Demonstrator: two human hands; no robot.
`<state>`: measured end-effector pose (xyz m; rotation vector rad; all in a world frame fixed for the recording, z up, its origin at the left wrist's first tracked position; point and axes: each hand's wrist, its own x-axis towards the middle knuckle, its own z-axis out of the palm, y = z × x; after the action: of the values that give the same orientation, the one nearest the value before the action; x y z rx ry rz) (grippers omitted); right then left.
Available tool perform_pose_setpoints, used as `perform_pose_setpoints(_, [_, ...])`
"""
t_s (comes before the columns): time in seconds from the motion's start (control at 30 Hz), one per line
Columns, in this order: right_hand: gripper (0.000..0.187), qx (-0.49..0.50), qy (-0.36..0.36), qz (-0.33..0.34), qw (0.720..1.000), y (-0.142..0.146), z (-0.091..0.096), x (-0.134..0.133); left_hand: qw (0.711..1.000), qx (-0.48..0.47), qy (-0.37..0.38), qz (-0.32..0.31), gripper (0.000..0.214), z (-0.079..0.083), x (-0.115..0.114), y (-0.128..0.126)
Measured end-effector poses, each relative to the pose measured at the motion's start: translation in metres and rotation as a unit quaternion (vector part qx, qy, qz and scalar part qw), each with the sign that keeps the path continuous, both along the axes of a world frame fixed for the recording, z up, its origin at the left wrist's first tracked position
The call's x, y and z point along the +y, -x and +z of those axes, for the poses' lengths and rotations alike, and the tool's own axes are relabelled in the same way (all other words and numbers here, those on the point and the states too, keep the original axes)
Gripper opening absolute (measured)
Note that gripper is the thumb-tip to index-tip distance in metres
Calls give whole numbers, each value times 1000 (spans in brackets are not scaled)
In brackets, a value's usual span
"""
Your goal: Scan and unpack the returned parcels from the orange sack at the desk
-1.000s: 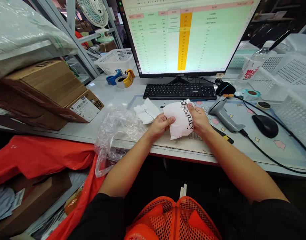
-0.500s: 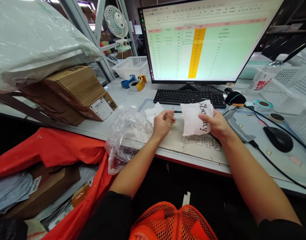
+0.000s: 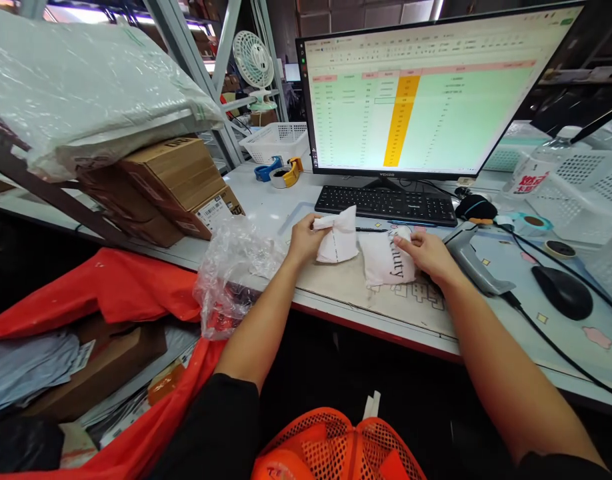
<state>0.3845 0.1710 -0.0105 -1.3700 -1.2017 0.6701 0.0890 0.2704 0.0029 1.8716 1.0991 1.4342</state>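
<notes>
My right hand [image 3: 426,255] presses down on a white pouch with black lettering [image 3: 389,261] that lies flat on the desk mat in front of the keyboard [image 3: 386,203]. My left hand [image 3: 306,239] has its fingers closed on a second, smaller white pouch [image 3: 339,241], lifted slightly just left of the first. A black pen [image 3: 372,230] lies between the pouches and the keyboard.
Crumpled clear plastic wrap [image 3: 231,267] hangs over the desk's front edge at left. A barcode scanner [image 3: 469,257], a mouse [image 3: 561,290] and white baskets [image 3: 586,183] sit to the right. Cardboard boxes [image 3: 171,187], a tape dispenser [image 3: 279,171] and a monitor [image 3: 426,93] stand behind.
My left hand let go of the lettered pouch, reached left and picked up the smaller white pouch. My right hand lowered the lettered pouch onto the desk.
</notes>
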Motion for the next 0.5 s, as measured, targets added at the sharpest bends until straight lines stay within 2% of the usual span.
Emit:
perform_pose_setpoints(0.07, [60,-90,-79,-92,989,2,3,-2,997,-49,-9,-60,29,5,-7,-17])
perform_pose_setpoints(0.1, [62,-92,-115,-88,985,4,5,-4,994,-71,-5,-81,32,7,-10,-27])
perform_pose_setpoints(0.17, [66,-32,-130,23,991,10,8,-7,987,-110,9,-114,38,10,-17,-45])
perform_pose_setpoints(0.23, [67,51,-84,153,983,17,8,-10,981,-125,22,-144,43,11,-24,-61])
perform_pose_setpoints(0.27, [66,81,-60,190,976,19,7,-10,980,-120,23,-159,45,11,-27,-67])
perform_pose_setpoints(0.33, [58,106,-30,205,973,21,4,-10,977,-97,21,-189,48,9,-33,-74])
perform_pose_setpoints(0.4, [47,87,-26,178,980,21,1,-9,975,-75,15,-209,51,8,-37,-75])
perform_pose_setpoints(0.5, [37,40,-28,173,984,23,1,-10,979,-67,9,-192,55,5,-36,-71])
